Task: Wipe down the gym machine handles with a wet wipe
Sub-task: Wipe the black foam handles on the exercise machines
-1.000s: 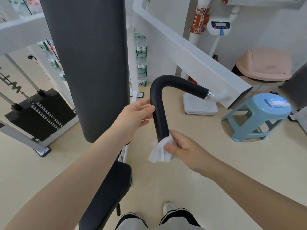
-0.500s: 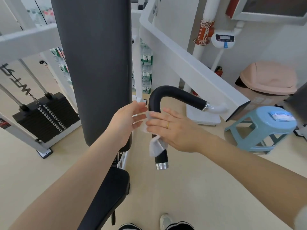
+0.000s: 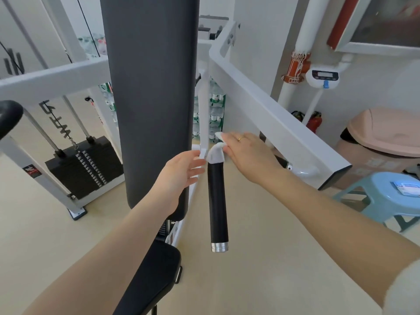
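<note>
Fingers (image 3: 196,161) of the left hand (image 3: 179,173) are straight and slightly spread, holding nothing, their tips just left of the top of the black handle (image 3: 217,205) on a gym machine; those of the right hand (image 3: 247,155) lie flat and together, pressing a white wet wipe (image 3: 216,154) over the bend at the top of that handle. Far left of the handle, a black weight stack (image 3: 84,167) stands on its guide rods inside a white frame (image 3: 45,80), and a second black grip (image 3: 9,117) shows at the picture's edge. Immediately left of the handle rises the tall dark back pad (image 3: 150,87), with the black seat pad (image 3: 147,280) below it. The handle itself hangs upright, a silver cap (image 3: 219,246) at its lower end, the wipe draped over its upper curve. To the right of the handle, the right hand wears a ring (image 3: 240,139), and beyond it a white machine arm (image 3: 284,123) slopes down. Further right of the handle stand a pink-lidded bin (image 3: 386,133) and a light blue stool (image 3: 381,196) with a small packet (image 3: 406,187) on its seat. The floor (image 3: 284,258) beneath the handle is pale beige.
</note>
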Demonstrator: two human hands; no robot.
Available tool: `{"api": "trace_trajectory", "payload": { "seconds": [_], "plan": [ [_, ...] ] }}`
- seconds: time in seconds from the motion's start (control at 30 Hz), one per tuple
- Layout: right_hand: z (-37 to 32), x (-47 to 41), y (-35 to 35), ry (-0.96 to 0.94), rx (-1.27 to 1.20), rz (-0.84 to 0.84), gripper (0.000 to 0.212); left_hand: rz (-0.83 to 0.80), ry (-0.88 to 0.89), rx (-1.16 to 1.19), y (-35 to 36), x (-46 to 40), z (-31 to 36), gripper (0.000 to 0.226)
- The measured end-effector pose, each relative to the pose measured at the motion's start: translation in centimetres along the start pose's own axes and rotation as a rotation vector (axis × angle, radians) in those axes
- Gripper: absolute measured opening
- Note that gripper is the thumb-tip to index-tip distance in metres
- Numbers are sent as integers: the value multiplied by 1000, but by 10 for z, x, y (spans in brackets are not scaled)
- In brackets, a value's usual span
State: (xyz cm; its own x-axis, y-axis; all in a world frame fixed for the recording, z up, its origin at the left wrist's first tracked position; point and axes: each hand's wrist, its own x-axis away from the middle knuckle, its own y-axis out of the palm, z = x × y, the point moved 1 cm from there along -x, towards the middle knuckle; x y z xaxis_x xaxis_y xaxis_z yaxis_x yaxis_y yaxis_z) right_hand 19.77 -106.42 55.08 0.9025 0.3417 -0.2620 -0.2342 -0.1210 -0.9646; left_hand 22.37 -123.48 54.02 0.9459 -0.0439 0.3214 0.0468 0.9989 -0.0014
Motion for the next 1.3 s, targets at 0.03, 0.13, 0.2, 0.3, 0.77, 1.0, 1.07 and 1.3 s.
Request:
{"api": "trace_trajectory", "payload": {
  "seconds": [0.03,0.13,0.2,0.3,0.77,1.0,1.07,1.3],
  "plan": [
    [-4,2,1,-37,-25,29,37,-18,42,-40,3,1,1,35],
    [-7,-4,6,-116,-88,69,35,-53,111,-126,12,1,8,49],
    [2,1,9,-60,-54,121,35,-83,137,-146,17,-1,12,50],
    [25,35,19,222,-44,149,37,-101,173,-279,24,-5,12,49],
    [37,75,36,515,97,246,48,-142,166,-387,20,-15,16,44],
    [-14,6,28,139,-160,317,48,-121,111,-334,20,-15,18,25],
    [-15,3,31,-16,-155,308,42,-108,37,-234,17,-15,18,27],
    [38,57,33,574,-26,348,25,-202,170,-259,9,-11,7,32]
  ]
}}
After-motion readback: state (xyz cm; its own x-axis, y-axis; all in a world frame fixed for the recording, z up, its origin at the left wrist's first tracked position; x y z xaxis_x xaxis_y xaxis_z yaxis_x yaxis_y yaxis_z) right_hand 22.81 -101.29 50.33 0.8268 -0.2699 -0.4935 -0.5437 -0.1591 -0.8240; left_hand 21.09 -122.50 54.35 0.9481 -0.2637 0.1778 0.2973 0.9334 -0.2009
